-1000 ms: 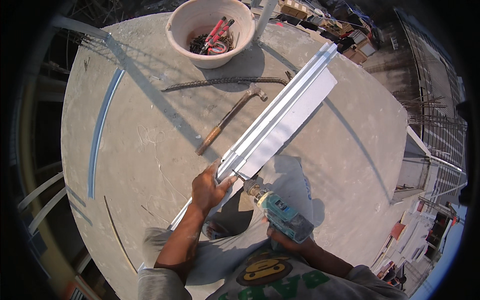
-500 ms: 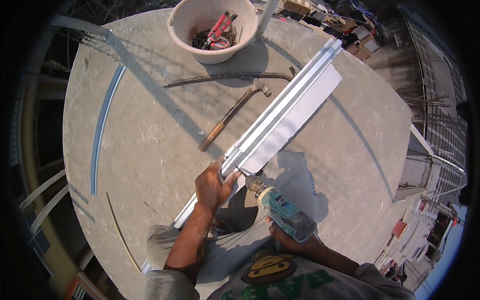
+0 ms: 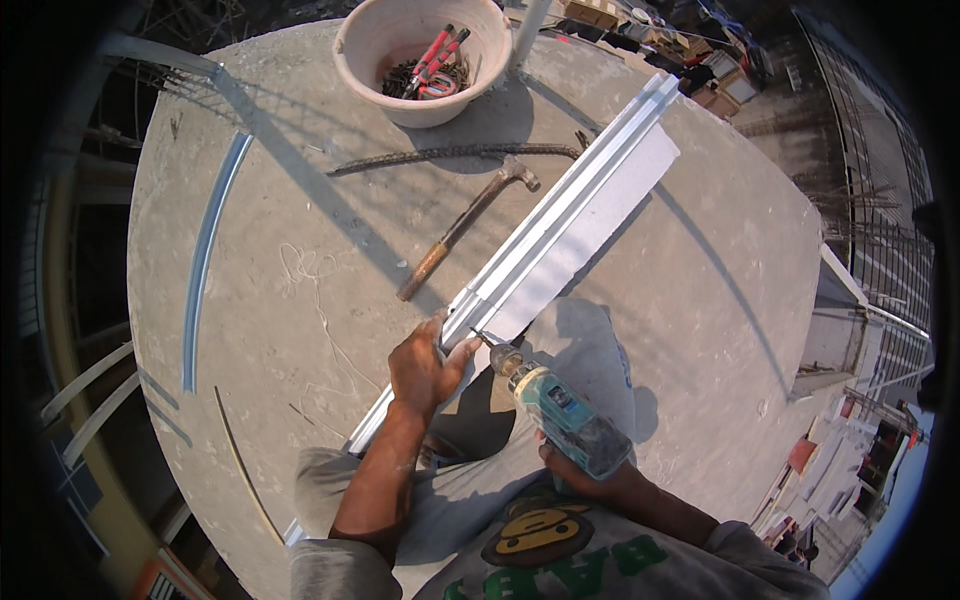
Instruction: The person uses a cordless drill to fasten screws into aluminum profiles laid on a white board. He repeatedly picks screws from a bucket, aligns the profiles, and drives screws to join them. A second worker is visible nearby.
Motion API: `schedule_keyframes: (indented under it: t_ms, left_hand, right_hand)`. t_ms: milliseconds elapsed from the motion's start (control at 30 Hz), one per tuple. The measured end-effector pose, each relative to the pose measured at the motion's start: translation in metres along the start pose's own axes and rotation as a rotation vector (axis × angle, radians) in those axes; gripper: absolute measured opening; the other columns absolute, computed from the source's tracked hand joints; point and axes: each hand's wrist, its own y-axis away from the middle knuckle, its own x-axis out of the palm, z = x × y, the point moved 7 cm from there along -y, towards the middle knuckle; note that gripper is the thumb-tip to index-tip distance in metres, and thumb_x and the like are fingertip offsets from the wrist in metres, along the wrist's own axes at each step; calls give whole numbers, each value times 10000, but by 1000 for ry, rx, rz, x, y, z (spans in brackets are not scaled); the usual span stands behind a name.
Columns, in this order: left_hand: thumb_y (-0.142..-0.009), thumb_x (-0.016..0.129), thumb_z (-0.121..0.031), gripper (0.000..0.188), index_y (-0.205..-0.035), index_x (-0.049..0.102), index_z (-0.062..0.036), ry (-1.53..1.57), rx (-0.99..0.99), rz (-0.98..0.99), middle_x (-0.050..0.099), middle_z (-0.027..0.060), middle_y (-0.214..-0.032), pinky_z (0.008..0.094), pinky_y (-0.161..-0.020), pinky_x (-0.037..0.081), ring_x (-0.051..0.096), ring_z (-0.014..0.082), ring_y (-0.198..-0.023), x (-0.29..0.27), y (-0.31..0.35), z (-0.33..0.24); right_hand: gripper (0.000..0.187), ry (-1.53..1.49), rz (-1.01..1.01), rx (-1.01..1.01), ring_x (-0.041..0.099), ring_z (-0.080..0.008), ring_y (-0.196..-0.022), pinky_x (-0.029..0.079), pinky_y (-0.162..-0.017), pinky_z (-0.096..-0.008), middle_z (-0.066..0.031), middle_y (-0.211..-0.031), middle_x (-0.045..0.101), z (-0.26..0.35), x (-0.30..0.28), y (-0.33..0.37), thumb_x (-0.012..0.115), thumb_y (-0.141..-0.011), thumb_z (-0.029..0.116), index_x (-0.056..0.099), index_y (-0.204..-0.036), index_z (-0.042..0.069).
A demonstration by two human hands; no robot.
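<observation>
A long silvery metal channel [image 3: 566,203] runs diagonally from near my left knee to the far right, with a flat white board [image 3: 610,215] along its right side. My left hand [image 3: 428,362] is wrapped round the channel near its middle, the thumb on the right side. In my right hand [image 3: 575,468] is a teal and black power drill [image 3: 572,420], gripped by its handle, which the drill's body partly hides. The thin drill bit [image 3: 481,337] points up and left, its tip at the channel just beyond my left thumb.
A hammer [image 3: 468,228] and a bent ribbed steel bar [image 3: 440,156] lie left of the channel. Behind them stands a pale bucket [image 3: 425,108] holding red-handled pliers [image 3: 440,57] and many dark small pieces. Another metal strip [image 3: 212,265] and loose string [image 3: 318,285] lie on the concrete at left.
Almost nothing differs. The channel and board sit very slightly further left in the picture, and the drill has barely shifted. Both hands keep their hold.
</observation>
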Motion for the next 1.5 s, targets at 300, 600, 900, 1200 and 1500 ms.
schedule_keyframes:
  t_ms: [300,600,900,1200,1500]
  left_hand:
    - [-755,821,-458,645,-1180,678,6,-10,-17,-27,721,206,-889,398,-729,571,725,342,-803,-4,-1,-2]
    - [-744,823,-468,685,-1221,666,-2,5,-22,-37,730,203,-965,400,-771,570,722,348,-856,-4,-2,2]
    - [-763,801,-432,682,-1278,625,-22,-124,140,-67,654,218,-1227,502,-1094,347,594,358,-1190,-5,0,-16]
    - [-791,775,-401,516,-1237,653,-174,-192,457,-194,551,194,-1367,535,-1116,307,516,333,-1280,-14,7,-53]
    - [-780,782,-250,273,-1046,753,-201,-52,335,-87,553,65,-1421,541,-1117,346,514,307,-1303,11,3,-51]
  right_hand:
    - [348,100,-21,-113,643,-181,-999,513,-870,-339,-74,-1079,677,-8,-5,-21,705,-876,95,623,-1211,55]
    - [409,119,69,-67,607,-154,-1081,491,-928,-339,-45,-1178,663,-29,-6,-23,699,-873,85,611,-1271,59]
    - [414,-412,-61,14,630,-102,-907,519,-793,-287,-37,-1046,681,-43,-18,-2,675,-850,12,612,-1259,44]
    - [431,-504,-76,25,679,-181,-826,572,-758,-319,-100,-1159,675,-66,-18,8,628,-841,-27,572,-1267,12]
    - [449,-477,-21,-71,685,-166,-830,558,-738,-304,-104,-1143,687,-56,-15,11,634,-826,-27,582,-1271,2]
